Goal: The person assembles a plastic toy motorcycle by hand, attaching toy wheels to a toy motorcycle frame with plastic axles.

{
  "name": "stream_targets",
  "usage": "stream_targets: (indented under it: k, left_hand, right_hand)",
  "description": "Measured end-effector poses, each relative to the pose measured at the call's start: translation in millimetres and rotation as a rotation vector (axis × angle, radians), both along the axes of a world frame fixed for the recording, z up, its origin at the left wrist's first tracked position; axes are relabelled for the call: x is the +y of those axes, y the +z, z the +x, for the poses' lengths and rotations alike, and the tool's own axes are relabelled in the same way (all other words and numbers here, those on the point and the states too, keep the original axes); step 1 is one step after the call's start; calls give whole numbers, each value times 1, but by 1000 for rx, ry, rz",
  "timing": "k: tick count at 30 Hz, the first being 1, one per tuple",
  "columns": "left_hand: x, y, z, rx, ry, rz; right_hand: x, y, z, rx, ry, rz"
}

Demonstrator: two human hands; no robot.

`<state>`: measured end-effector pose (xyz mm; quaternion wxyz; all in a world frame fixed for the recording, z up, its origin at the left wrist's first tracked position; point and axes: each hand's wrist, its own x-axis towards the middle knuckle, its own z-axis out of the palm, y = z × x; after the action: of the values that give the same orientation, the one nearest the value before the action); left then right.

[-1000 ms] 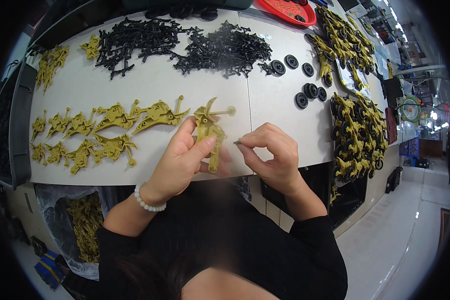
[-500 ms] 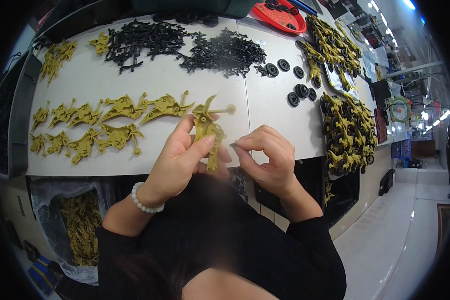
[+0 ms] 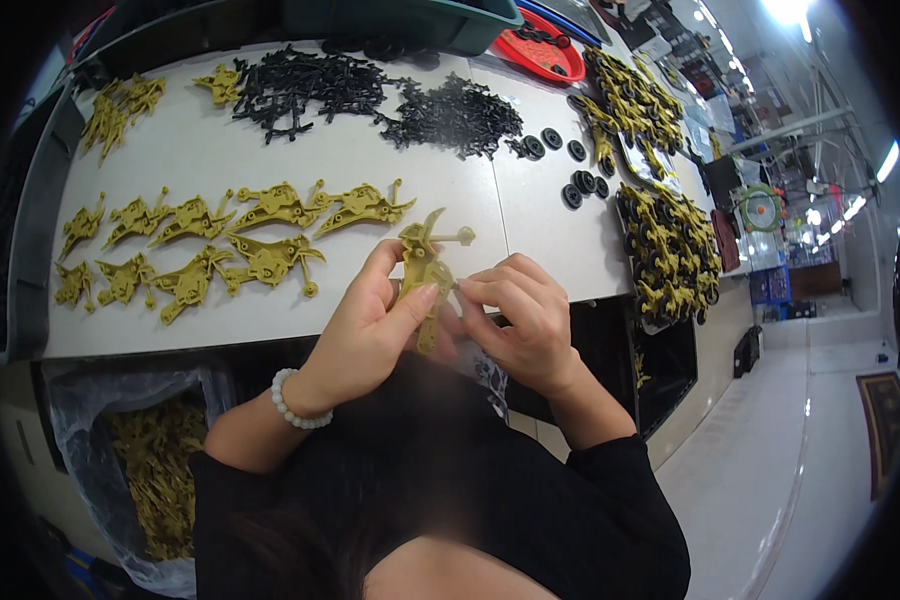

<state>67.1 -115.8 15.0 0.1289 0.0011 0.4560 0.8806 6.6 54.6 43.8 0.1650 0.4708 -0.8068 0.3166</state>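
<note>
My left hand [image 3: 362, 335] is closed around an olive-yellow plastic toy motorcycle body half [image 3: 420, 268], thumb across its face and fingers behind it. The piece is held upright over the table's front edge, a thin rod with a round end sticking out to the right at its top. Close against its right side, my right hand [image 3: 523, 322] pinches a small dark piece [image 3: 457, 285] between thumb and forefinger. That piece is too small to make out its kind. To the left, several similar yellow body halves [image 3: 192, 217] lie in two rows on the white table [image 3: 390, 170].
Two heaps of black plastic parts [image 3: 310, 88] lie at the back, with loose black wheels [image 3: 572, 197] right of them. Yellow toy motorcycles with wheels [image 3: 670, 250] crowd the right side. A red basin [image 3: 576, 72] stands behind. Below left, a plastic-lined bin [image 3: 70, 430] holds yellow parts.
My right hand has moved left, bringing the small dark piece up against the body half. My left hand still holds the body half, now slightly lower. The whole view has shifted a little.
</note>
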Motion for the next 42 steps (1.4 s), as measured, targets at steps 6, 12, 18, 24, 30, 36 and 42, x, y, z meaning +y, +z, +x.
stream_targets:
  k: [6,12,18,24,30,36,42]
  left_hand:
    - [0,-8,-15,76,-166,-169]
    - [-9,-27,-27,-132,-143,21]
    - [-2,-14,-39,-253,12,29]
    - [3,-9,-50,-301,36,-2]
    - [17,-7,-61,-294,-2,45]
    - [23,-21,-47,-213,-24,79]
    - [14,-4,-39,-243,-260,-59]
  right_hand:
    - [7,-5,8,4,-102,60]
    - [13,-5,-61,-517,40,124]
    - [-65,-22,-184,-147,-4,242]
    - [-130,-36,-211,-392,-24,629]
    - [-115,-23,-211,-241,143,542]
    - [-55,7,-189,-1130,267,-80]
    - [15,5,-127,-1318,397,-245]
